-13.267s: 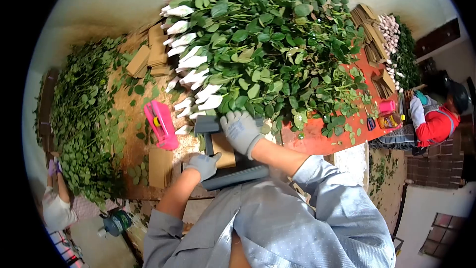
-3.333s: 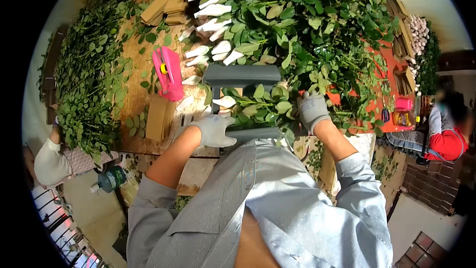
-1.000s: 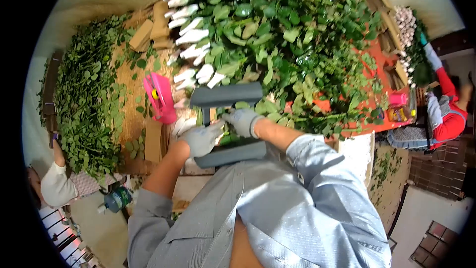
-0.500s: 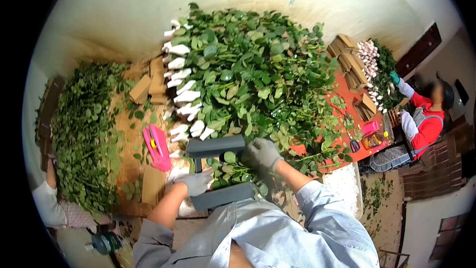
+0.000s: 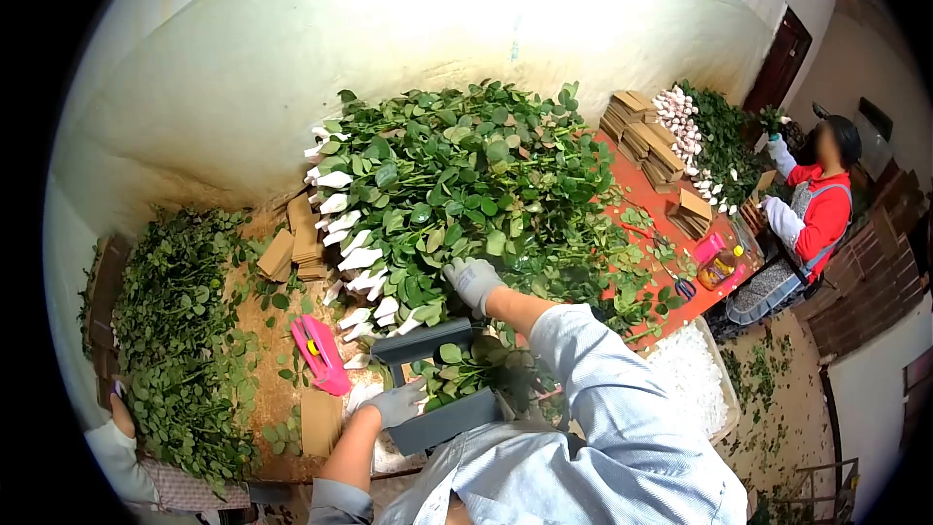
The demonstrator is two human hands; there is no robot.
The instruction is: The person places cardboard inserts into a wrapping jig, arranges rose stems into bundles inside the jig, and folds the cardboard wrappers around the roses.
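My left hand [image 5: 398,403], in a pale grey glove, rests at the left end of a dark grey two-sided holder [image 5: 447,422], its fingers stretched towards the leafy stems [image 5: 465,369] lying between the walls. My right hand [image 5: 473,284], gloved alike, reaches over the holder onto a big pile of leafy stems [image 5: 466,175]; its fingers look apart, their tips partly lost among the leaves. White sleeved flower heads [image 5: 352,260] line the left side of that pile.
Left of the holder lie a pink tool [image 5: 319,355], a cardboard piece [image 5: 321,422] and more cardboard [image 5: 305,233]. Another leafy heap [image 5: 175,350] is at far left, by a person's hand [image 5: 122,416]. Scissors [image 5: 684,287] and a co-worker in red [image 5: 824,204] are at right.
My right hand has moved from the right end of the holder forward onto the pile. My left hand stays at the holder's left end. The camera view has shifted.
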